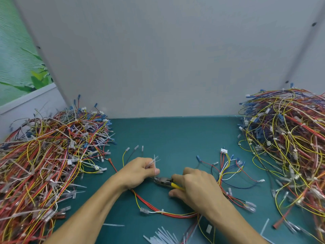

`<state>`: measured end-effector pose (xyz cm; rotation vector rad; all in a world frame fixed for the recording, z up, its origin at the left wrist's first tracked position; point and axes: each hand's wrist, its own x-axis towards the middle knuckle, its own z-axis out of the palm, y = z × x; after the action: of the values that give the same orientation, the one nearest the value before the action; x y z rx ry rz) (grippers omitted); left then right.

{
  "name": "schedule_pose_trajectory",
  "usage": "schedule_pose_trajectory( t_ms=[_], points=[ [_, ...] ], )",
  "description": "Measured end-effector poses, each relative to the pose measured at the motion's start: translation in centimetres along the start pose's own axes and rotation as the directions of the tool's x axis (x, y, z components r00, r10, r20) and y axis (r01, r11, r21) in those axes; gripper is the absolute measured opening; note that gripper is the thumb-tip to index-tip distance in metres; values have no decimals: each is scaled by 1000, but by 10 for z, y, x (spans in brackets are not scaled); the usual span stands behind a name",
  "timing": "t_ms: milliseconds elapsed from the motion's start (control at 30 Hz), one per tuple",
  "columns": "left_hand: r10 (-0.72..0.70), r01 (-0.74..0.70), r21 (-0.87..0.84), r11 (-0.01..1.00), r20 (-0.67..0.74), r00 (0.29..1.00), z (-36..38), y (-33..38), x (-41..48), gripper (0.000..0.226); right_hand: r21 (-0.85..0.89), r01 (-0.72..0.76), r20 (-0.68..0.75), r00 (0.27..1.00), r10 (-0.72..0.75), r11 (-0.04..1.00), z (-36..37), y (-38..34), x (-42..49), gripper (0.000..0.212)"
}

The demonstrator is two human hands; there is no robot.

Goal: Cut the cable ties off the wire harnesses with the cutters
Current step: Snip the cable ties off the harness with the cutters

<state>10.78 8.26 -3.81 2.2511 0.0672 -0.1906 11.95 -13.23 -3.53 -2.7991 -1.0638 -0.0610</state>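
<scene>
One wire harness (154, 207) of red, yellow and white wires lies on the green mat in front of me, looping from under my left hand (139, 171) to under my right hand (195, 187). My left hand pinches the harness together with several thin white cable tie tails (154, 162) that stick up from its fingers. My right hand grips the yellow-handled cutters (167, 182). Their dark jaws point left and reach the harness just below my left thumb.
A big heap of harnesses with white ties (47, 155) fills the left side, another heap (290, 141) the right. Cut white tie pieces (163, 236) lie at the near edge. A grey partition wall (167, 59) stands behind the green mat (175, 138).
</scene>
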Motion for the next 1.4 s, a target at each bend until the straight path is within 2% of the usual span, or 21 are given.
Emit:
schedule_pose_trajectory(
  t_ms=[700, 833, 933, 1033, 1133, 1233, 1367, 1400],
  points=[
    [-2, 5, 76, 997, -32, 999, 3, 5, -2, 30, -30, 52, 22, 998, -52, 998, 4, 0, 1, 49],
    [-12, 9, -43, 999, -84, 996, 5, 4, -5, 26, -17, 19, 12, 1000, -19, 1000, 6, 2, 1, 50],
    [-24, 0, -136, 991, -173, 985, 5, 9, -15, 27, 20, -73, -36, 997, 73, 997, 5, 9, 1, 49],
    [58, -57, 11, 998, -209, 976, 0, 24, -35, 26, 64, -185, -108, 976, 191, 981, -1, 21, 1, 47],
    [201, -172, 175, 970, -171, 965, 2, 41, -68, 25, 125, -313, -137, 934, 329, 941, -10, 37, -1, 45],
    [293, -264, 260, 929, -77, 953, 15, 50, -100, 24, 156, -441, -77, 886, 456, 884, -19, 55, -3, 49],
    [257, -236, 389, 891, -1, 966, 53, 38, -124, 9, 157, -572, 52, 819, 571, 805, -28, 73, -8, 51],
    [265, -238, 477, 846, 11, 964, 60, 34, -124, 1, 137, -586, 81, 810, 580, 799, -29, 76, -9, 49]
  ],
)
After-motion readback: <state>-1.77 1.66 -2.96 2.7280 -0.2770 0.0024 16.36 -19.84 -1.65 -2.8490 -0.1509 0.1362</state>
